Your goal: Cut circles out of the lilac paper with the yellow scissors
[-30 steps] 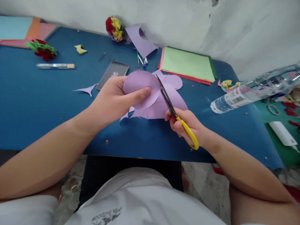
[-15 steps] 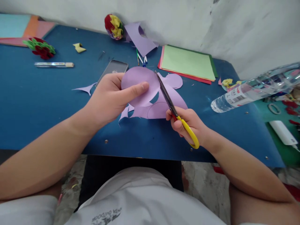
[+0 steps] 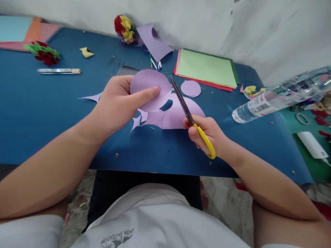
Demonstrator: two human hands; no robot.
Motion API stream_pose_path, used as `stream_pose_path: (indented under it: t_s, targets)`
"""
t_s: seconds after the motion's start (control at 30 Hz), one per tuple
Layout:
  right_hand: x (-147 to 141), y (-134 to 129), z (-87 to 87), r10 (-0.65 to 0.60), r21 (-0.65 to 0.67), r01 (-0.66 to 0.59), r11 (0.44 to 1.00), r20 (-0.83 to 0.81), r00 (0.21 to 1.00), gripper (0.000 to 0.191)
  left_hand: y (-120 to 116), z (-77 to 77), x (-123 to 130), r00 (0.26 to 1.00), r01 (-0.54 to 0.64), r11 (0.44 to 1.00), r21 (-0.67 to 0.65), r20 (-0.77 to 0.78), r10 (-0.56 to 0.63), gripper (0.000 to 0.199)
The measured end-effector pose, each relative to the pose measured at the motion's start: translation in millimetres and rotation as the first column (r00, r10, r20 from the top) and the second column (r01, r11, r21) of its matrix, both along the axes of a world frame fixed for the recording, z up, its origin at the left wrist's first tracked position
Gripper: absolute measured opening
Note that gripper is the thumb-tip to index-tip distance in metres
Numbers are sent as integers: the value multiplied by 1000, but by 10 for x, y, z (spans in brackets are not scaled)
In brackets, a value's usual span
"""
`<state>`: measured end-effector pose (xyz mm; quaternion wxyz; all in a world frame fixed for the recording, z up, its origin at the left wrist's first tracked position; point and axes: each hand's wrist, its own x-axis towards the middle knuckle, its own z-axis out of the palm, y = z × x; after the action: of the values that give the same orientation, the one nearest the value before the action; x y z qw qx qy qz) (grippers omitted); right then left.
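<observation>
A round piece of purple paper (image 3: pixel 148 81) is pinched in my left hand (image 3: pixel 117 100), thumb on top and the other fingers underneath. My right hand (image 3: pixel 207 134) grips scissors (image 3: pixel 182 101) with yellow and red handles, their blades pointing up and away, close to the circle's right edge. Beneath both hands lies a larger purple sheet (image 3: pixel 181 115) with cut-outs and a drawn circle outline. A cut purple disc (image 3: pixel 190 88) rests on the table behind the blades. Purple scraps (image 3: pixel 139 120) lie near my left hand, which partly covers a phone (image 3: pixel 128 70).
Green, red and pink paper sheets (image 3: pixel 207 69) lie at the back right. A clear water bottle (image 3: pixel 261 106) tilts in from the right. Toward the back are a purple offcut (image 3: pixel 155 43) and a red-yellow ruffled ball (image 3: pixel 124 29). A red-green ruffled piece (image 3: pixel 43 53) sits at left.
The paper circle in my left hand has shifted slightly left and up, away from the blades. A gap now shows between them, and the disc behind is more visible.
</observation>
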<state>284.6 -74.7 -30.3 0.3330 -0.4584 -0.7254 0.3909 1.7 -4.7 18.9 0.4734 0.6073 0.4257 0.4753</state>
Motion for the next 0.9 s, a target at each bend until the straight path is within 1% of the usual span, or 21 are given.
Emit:
stream_pose_path:
  t_s: [0.1,0.17,0.2,0.23,0.3,0.37,0.43,0.5,0.6,0.67,0.7,0.73,0.77,0.8,0.83,0.87,0.9]
  targets:
    - [-3,15,-2,-49,-9,49,999,17,999,90,123,-50,33,997,-54,997,-60,54,57,23]
    - [-7,16,-3,-62,-13,63,998,10,998,89,243,-103,42,992,-125,986,-107,15,127,14]
    - [-9,13,-5,-63,-14,64,998,6,998,89,309,-137,37,986,-168,979,-115,-39,165,12]
    - [-11,10,-8,-61,-16,61,998,3,998,89,375,-175,28,974,-210,971,-110,-106,199,19]
    - [-15,2,-17,-50,-15,50,999,-3,999,89,496,-256,0,930,-298,953,-50,-238,278,44]
    - [-18,-2,-28,-36,-7,36,999,-12,999,87,586,-326,-24,887,-271,962,28,-382,261,65]
    - [-23,2,-37,-26,3,26,1000,-18,999,86,642,-375,-35,833,-210,973,96,-503,230,75]
    - [-30,15,-39,-25,9,25,1000,-20,999,86,669,-405,-36,778,-160,979,126,-595,203,76]
    - [-44,34,-24,-35,9,36,999,-21,999,89,677,-445,-47,678,-118,986,120,-715,169,72]
    - [-54,36,-6,-46,11,46,999,-27,999,92,669,-480,-60,614,-116,984,135,-769,178,70]
    - [-58,34,4,-51,10,51,999,-30,998,93,660,-498,-64,597,-114,980,162,-778,198,67]
    - [-61,29,13,-55,8,55,998,-34,998,94,646,-512,-62,595,-105,975,198,-772,221,63]
    - [-64,25,21,-60,6,60,998,-37,998,95,626,-520,-54,614,-85,969,234,-753,236,56]
    - [-66,20,26,-63,4,64,998,-41,997,95,600,-519,-38,651,-52,966,253,-725,225,45]
    - [-67,17,29,-64,3,65,998,-45,997,95,566,-508,-16,700,-3,970,245,-692,177,33]
    - [-68,15,28,-65,5,65,998,-49,997,94,525,-484,10,754,58,976,209,-650,95,24]
    - [-67,16,24,-63,9,64,998,-54,997,93,478,-451,38,799,132,981,145,-600,-18,25]
